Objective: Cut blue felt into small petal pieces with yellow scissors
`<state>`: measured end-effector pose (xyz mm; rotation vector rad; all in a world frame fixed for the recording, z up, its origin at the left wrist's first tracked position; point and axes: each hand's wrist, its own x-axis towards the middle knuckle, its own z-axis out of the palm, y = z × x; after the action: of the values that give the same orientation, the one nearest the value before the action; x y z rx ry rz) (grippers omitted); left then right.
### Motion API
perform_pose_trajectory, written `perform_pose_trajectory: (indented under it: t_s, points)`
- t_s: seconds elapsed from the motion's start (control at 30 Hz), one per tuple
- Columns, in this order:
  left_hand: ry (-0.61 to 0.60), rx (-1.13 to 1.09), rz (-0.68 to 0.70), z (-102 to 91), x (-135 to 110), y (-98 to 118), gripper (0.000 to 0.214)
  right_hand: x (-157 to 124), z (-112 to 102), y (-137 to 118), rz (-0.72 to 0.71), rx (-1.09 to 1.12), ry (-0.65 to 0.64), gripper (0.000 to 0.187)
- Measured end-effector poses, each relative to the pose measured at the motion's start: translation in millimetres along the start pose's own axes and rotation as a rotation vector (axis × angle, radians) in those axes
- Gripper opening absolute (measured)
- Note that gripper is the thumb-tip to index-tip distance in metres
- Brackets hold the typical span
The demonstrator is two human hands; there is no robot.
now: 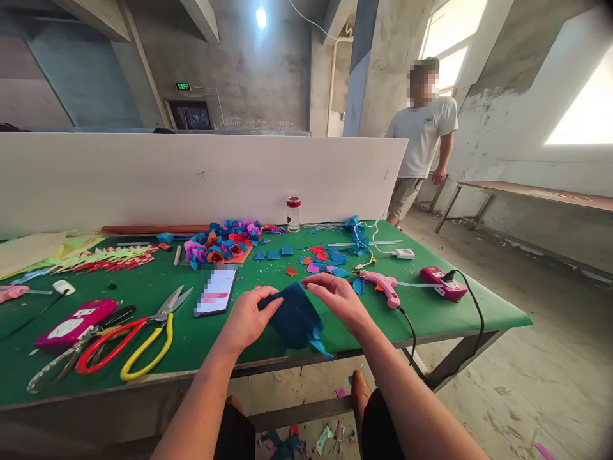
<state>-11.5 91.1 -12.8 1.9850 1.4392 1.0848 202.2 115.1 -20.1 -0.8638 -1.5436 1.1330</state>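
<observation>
While my two hands meet over the near side of the green table (186, 342), the blue sheet (293, 319) lies between them, hanging down from my fingertips. My left hand (251, 314) has it at the upper left: thumb and forefinger are closed on that edge, pinching it, with the other fingers curled behind. My right hand (341, 301) is at the opposite side, its fingers bent and their tips right by the top right corner; I cannot tell whether they grip the corner or only brush it. Below my right fingers, the sheet's lower right end trails off in a ragged strip, which in my view crosses the table's front edge. Just beyond my fingertips lie loose cut pieces, with a row of small blue squares (273, 254) farther back. To the right of my right hand rests a pink glue gun (383, 285), and left of my left hand lies a phone (216, 292), with the red-and-yellow-handled scissors (161, 317) lying open farther left. Past the phone sits a heap of paper flowers (215, 255), and a red-lidded jar (294, 217) stands near the white board (239, 172). Behind the board's right end stands another person (421, 137).
</observation>
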Motion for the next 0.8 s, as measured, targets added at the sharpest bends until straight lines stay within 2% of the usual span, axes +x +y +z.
perform_pose_trajectory:
  t_s: [0.13, 0.23, 0.33, 0.43, 0.5, 0.6, 0.7, 0.73, 0.8]
  points:
    - [-0.047, 0.171, 0.068, 3.4, -2.2, 5.8, 0.025, -0.9, 1.6, 2.8, -0.066, -0.244, -0.045, 0.018]
    - [-0.104, 0.257, 0.057, -0.1, -7.5, 9.1, 0.019, -3.4, 0.6, 5.1, -0.074, -0.376, -0.111, 0.010]
    - [-0.173, 0.340, 0.040, -10.4, -8.1, 13.4, 0.013, -6.0, -6.0, 4.7, -0.001, -0.330, -0.215, 0.008]
    - [-0.190, 0.408, 0.131, -16.4, 4.6, 26.1, 0.009, -4.6, -10.1, 6.3, 0.111, -0.161, -0.240, 0.014]
    - [-0.110, 0.435, 0.173, -13.7, 17.3, 40.2, 0.015, -0.8, -6.5, 11.1, 0.204, 0.032, -0.158, 0.022]
    - [0.117, 0.467, 0.171, -1.9, 27.4, 61.8, 0.028, 4.3, 8.8, 22.0, 0.375, 0.322, 0.091, 0.028]
    - [0.398, 0.488, 0.334, 12.5, 14.8, 68.8, 0.032, 2.6, 25.4, 30.5, 0.576, 0.462, 0.228, 0.027]
    - [0.444, 0.478, 0.399, 16.8, 6.5, 65.8, 0.033, 0.2, 29.1, 31.6, 0.619, 0.481, 0.244, 0.027]
    - [0.443, 0.433, 0.453, 23.8, -11.6, 52.0, 0.031, -6.0, 33.1, 31.4, 0.661, 0.498, 0.271, 0.027]
